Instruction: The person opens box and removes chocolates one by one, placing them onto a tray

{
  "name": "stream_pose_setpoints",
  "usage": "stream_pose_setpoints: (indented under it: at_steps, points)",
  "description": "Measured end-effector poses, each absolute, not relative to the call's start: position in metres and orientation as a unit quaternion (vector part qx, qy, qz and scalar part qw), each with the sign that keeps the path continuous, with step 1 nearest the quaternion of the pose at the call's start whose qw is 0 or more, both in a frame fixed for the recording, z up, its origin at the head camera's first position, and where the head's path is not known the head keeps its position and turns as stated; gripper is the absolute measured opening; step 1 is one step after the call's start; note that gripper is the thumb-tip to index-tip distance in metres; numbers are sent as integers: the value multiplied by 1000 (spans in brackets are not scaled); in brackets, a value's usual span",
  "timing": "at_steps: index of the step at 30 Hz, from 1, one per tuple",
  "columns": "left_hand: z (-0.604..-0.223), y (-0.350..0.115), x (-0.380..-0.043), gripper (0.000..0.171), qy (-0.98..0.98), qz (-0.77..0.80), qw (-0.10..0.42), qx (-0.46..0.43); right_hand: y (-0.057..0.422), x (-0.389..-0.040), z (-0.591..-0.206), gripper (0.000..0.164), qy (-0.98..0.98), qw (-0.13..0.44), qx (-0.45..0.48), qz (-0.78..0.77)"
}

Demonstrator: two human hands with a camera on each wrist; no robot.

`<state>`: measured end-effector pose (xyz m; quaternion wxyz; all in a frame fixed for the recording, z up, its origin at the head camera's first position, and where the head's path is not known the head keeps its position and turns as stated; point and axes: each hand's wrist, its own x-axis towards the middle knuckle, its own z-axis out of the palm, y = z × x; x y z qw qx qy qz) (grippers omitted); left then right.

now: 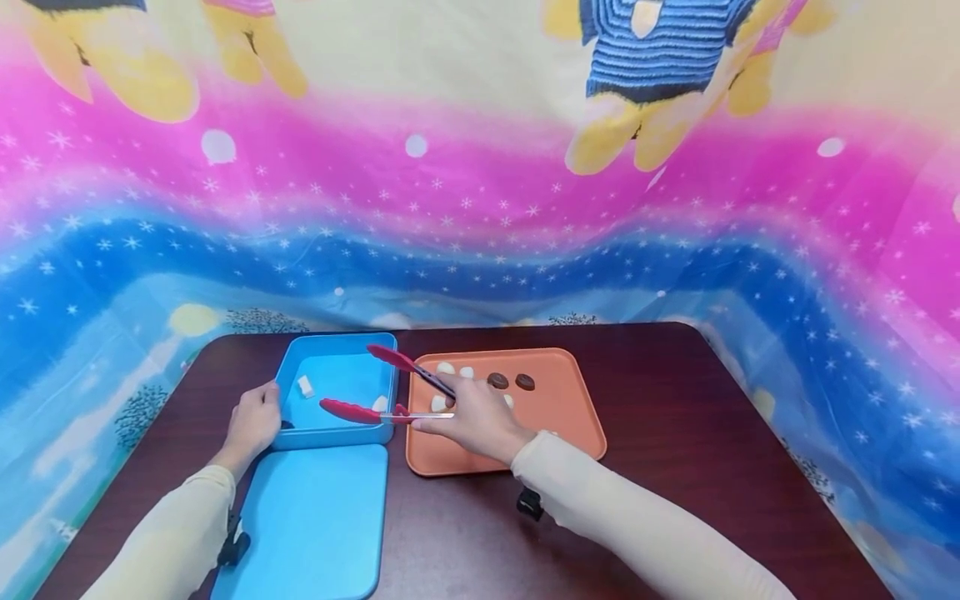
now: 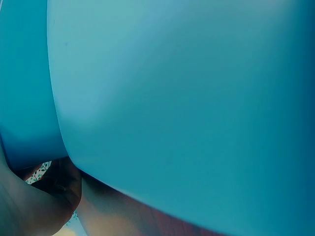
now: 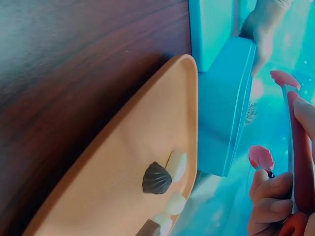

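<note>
In the head view my right hand (image 1: 483,419) holds a pair of tongs (image 1: 351,411) with red tips, pointing left over a blue box (image 1: 375,437). The tips are spread apart, with nothing pinched between them. My left hand (image 1: 253,419) grips the box's left wall near the front corner; part of its fingers is hidden. Inside the box lie a white piece (image 1: 305,386), another white piece (image 1: 380,404) partly behind the tongs, and something dark at the front left corner. The right wrist view shows my fingers (image 3: 275,186) curled round the tongs' handles.
An orange tray (image 1: 558,425) right of the box bears several white pieces (image 1: 446,367) and dark brown pieces (image 1: 525,382), one a ridged shell shape (image 3: 156,178). A flat blue lid (image 1: 315,517) lies in front of the box. A patterned cloth (image 1: 480,208) hangs behind the table (image 1: 675,417).
</note>
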<state>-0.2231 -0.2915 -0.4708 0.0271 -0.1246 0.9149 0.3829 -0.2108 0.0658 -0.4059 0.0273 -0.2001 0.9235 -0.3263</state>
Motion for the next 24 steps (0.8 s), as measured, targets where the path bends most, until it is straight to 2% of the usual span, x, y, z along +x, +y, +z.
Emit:
stream_pose_setpoints:
  at_steps: [4, 10, 19, 24]
  points:
    - [-471, -292, -224, 68, 915, 383, 26, -126, 58, -213, -405, 55, 917, 38, -196, -346]
    - [-471, -291, -223, 68, 912, 388, 35, -129, 49, -216, -409, 58, 919, 53, -188, -343]
    - [-469, -293, -224, 69, 911, 390, 33, -130, 31, -225, -412, 51, 917, 45, -186, -350]
    - [-470, -293, -225, 69, 913, 385, 29, -132, 24, -228, -412, 55, 925, 42, -183, -329]
